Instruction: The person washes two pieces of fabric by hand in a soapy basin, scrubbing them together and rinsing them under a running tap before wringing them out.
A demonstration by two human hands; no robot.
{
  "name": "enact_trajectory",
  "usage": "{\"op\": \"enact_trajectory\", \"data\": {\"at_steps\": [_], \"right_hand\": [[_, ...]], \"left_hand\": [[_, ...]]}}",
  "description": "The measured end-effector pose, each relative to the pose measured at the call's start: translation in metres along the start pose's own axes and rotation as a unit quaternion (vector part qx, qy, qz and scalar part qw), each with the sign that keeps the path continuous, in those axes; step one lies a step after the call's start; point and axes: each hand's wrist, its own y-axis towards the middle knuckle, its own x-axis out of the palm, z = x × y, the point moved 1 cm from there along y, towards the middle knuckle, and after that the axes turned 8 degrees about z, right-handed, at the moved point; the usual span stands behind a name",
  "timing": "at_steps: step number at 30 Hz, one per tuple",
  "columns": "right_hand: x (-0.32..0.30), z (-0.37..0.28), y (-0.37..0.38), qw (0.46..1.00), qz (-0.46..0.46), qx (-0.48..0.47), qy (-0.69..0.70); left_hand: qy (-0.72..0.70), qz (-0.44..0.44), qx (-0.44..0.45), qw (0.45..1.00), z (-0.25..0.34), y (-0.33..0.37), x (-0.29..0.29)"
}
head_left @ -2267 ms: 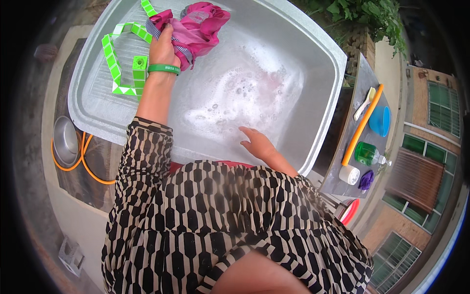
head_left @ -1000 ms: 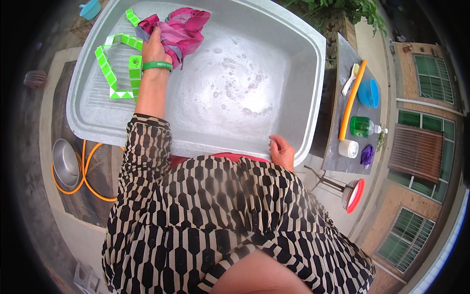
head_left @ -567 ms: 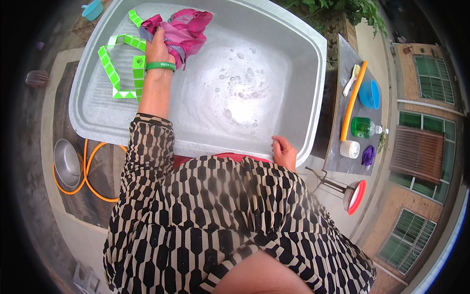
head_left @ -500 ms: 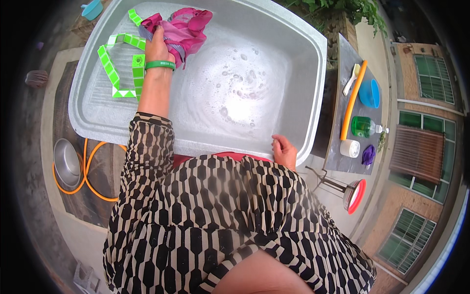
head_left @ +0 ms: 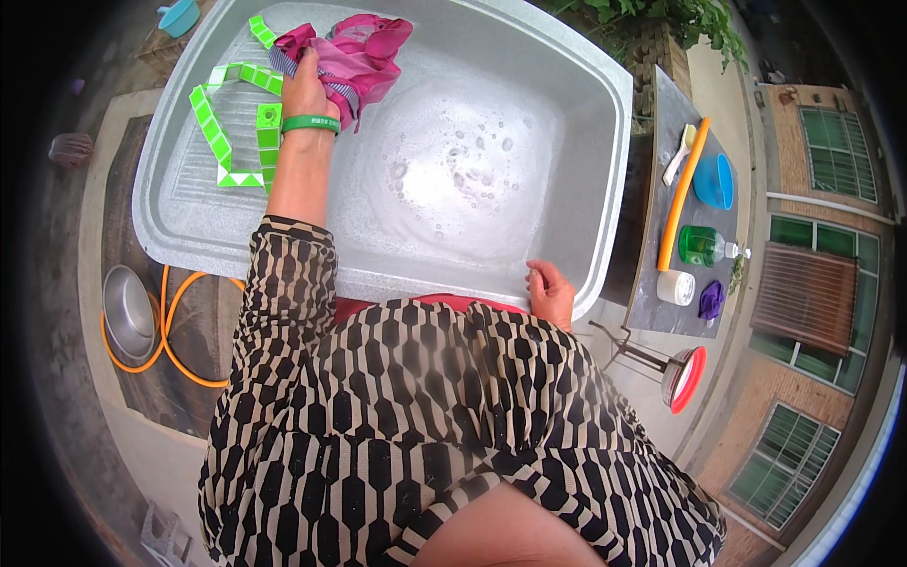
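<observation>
High on the left of a grey washing sink (head_left: 605,170), my left hand (head_left: 308,94) is closed around a bunched pink garment (head_left: 364,61) with striped trim. The cloth rests over the ribbed slope. Beside that hand, a green and white folding snake toy (head_left: 210,128) lies on the ribs, partly hidden by my forearm. My right hand (head_left: 552,293) is at the sink's near right rim with its fingers curled in and nothing visible in them. Small bubbles float on the water (head_left: 453,170) in the basin.
On the dark table (head_left: 694,307) at right are an orange tube (head_left: 682,194), white brush (head_left: 678,156), blue bowl (head_left: 713,180), green bottle (head_left: 699,245), white tub (head_left: 675,286) and purple cloth (head_left: 711,300). A red-rimmed stool (head_left: 684,380) stands below. At left lie a metal bowl (head_left: 129,311) and orange hose (head_left: 168,321).
The bubbles have drifted and spread in the water. Both hands and the pink garment stay almost where they were.
</observation>
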Motion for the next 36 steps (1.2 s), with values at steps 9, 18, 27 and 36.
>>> {"op": "enact_trajectory", "data": {"at_steps": [9, 18, 27, 36], "right_hand": [[0.0011, 0.0005, -0.0007, 1.0, 0.011, -0.01, 0.002], [0.0012, 0.0015, 0.0001, 1.0, 0.006, -0.005, -0.003], [0.0003, -0.0006, -0.0008, 1.0, 0.001, 0.009, -0.014], [0.0013, 0.0017, 0.0005, 1.0, -0.001, 0.004, -0.002]], "left_hand": [[-0.007, -0.009, 0.011, 1.0, 0.0006, -0.0011, 0.0017], [-0.011, -0.016, -0.021, 1.0, 0.0011, 0.0001, -0.0003], [-0.021, -0.002, 0.018, 1.0, -0.0014, 0.0016, 0.0014], [-0.02, 0.002, 0.011, 1.0, 0.0023, -0.0014, 0.0013]]}}
